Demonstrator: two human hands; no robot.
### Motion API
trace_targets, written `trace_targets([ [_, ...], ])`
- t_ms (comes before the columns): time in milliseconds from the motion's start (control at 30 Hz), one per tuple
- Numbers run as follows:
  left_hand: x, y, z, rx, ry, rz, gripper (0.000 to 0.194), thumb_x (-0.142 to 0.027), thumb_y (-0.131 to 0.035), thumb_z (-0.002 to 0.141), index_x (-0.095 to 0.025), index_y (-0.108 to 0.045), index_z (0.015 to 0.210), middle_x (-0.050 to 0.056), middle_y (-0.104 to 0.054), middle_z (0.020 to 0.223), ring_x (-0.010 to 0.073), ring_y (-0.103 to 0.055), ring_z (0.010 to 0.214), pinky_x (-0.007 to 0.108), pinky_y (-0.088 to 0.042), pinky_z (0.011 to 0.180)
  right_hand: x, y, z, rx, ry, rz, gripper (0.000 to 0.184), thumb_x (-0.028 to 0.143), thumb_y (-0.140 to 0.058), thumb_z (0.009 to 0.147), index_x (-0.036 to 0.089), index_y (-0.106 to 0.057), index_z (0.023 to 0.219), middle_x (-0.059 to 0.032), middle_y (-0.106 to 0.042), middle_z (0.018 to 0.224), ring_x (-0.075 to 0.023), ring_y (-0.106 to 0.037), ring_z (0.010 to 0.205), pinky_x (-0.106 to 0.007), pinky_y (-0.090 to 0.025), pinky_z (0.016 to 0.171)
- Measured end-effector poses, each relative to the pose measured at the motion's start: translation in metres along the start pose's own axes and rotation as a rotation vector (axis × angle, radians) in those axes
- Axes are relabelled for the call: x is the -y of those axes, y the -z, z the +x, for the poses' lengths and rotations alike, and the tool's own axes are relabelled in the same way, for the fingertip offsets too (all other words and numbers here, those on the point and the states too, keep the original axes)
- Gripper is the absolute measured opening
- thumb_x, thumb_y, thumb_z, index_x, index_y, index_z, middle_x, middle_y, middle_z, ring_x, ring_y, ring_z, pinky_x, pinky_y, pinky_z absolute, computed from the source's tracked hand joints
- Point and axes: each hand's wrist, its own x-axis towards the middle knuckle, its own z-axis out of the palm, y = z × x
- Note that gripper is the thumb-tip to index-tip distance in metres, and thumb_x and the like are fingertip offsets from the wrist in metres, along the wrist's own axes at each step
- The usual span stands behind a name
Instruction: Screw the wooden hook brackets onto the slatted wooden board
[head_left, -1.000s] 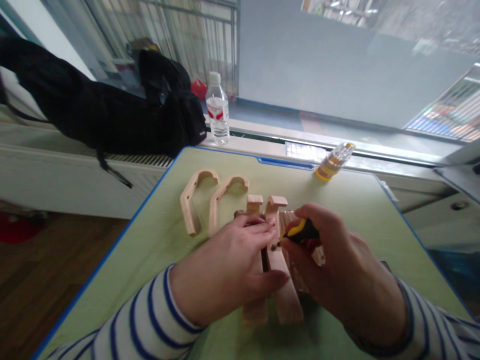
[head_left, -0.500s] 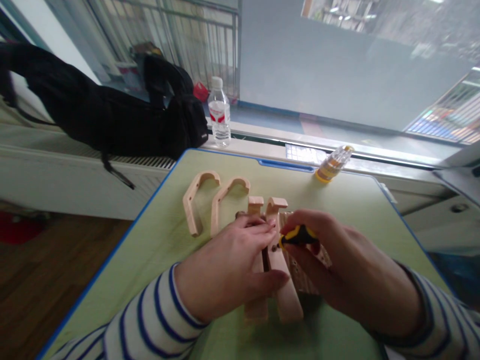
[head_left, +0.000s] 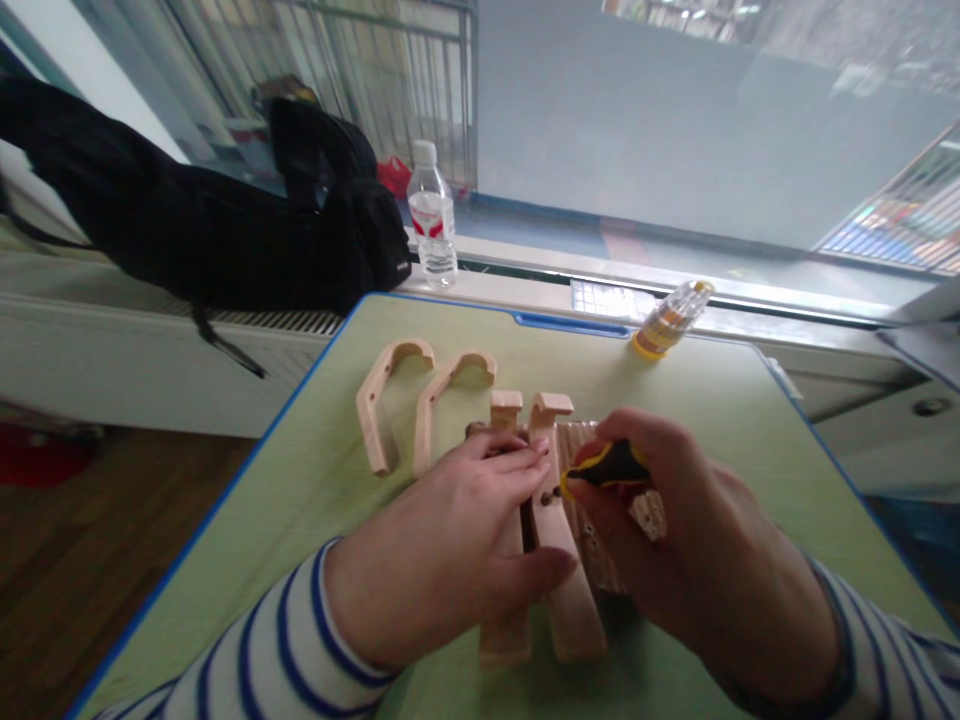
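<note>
Two pale wooden hook-ended pieces stand side by side near the table's middle: the right wooden piece (head_left: 574, 600) and the left wooden piece (head_left: 506, 640). My left hand (head_left: 450, 540) lies across both, its fingers and thumb closed on the right one and holding it down. In my right hand (head_left: 697, 560) is a stubby yellow-and-black screwdriver (head_left: 611, 465), gripped by thumb and fingers. Its tip points at a dark screw (head_left: 547, 498) on the right piece; whether it sits in the screw head is unclear. A ridged wooden part (head_left: 577, 440) is partly hidden beneath my right hand.
Two loose wooden hooks, one at the left (head_left: 375, 430) and another beside it (head_left: 425, 420), lie on the green table (head_left: 300, 500). A clear bottle with yellow contents (head_left: 670, 320) stands at the back edge. A water bottle (head_left: 433, 220) and black bag (head_left: 247, 235) rest on the sill.
My right hand has turned the screwdriver slightly, its handle now tilting up more to the right. The left hand stays on the wooden pieces. The whole view has shifted a little.
</note>
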Motion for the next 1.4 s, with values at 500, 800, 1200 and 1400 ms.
trace_targets([
  [500,-0.005,0.004,0.001,0.049,0.011,-0.064,0.048,-0.043,-0.065,0.076,-0.019,-0.057,0.116,0.007,-0.057,0.124,0.0257,-0.041,0.122,0.04,-0.032,0.106,0.004,-0.005,-0.003,-0.015,0.067,0.019,0.031,0.012,-0.052,0.083,0.021,-0.043,0.111,-0.0019,-0.063,0.097,-0.0131,-0.061,0.085,-0.026,-0.05,0.075],
  [800,-0.01,0.01,0.001,0.047,0.003,-0.102,0.033,-0.035,-0.065,0.077,-0.023,-0.061,0.108,0.003,-0.059,0.12,0.027,-0.043,0.121,0.043,-0.033,0.105,0.005,0.014,0.009,0.238,0.145,0.131,0.038,0.011,-0.046,0.085,0.021,-0.039,0.121,-0.0039,-0.064,0.107,-0.0106,-0.062,0.091,-0.021,-0.048,0.075],
  [1200,-0.007,0.006,0.002,0.043,0.005,-0.105,0.043,-0.042,-0.064,0.077,-0.02,-0.058,0.114,0.007,-0.057,0.124,0.0268,-0.042,0.121,0.042,-0.032,0.105,0.002,0.01,0.008,0.184,0.144,0.082,0.035,0.007,-0.05,0.079,0.022,-0.041,0.11,0.0017,-0.065,0.092,-0.0081,-0.062,0.074,-0.017,-0.045,0.061],
  [1400,-0.007,0.007,0.003,0.06,-0.013,-0.072,0.039,-0.043,-0.062,0.079,-0.019,-0.06,0.11,0.007,-0.06,0.119,0.0266,-0.044,0.119,0.042,-0.031,0.106,0.003,0.005,0.005,0.113,0.125,0.04,0.027,0.005,-0.05,0.079,0.021,-0.041,0.099,0.0031,-0.063,0.085,-0.008,-0.061,0.072,-0.016,-0.044,0.057],
])
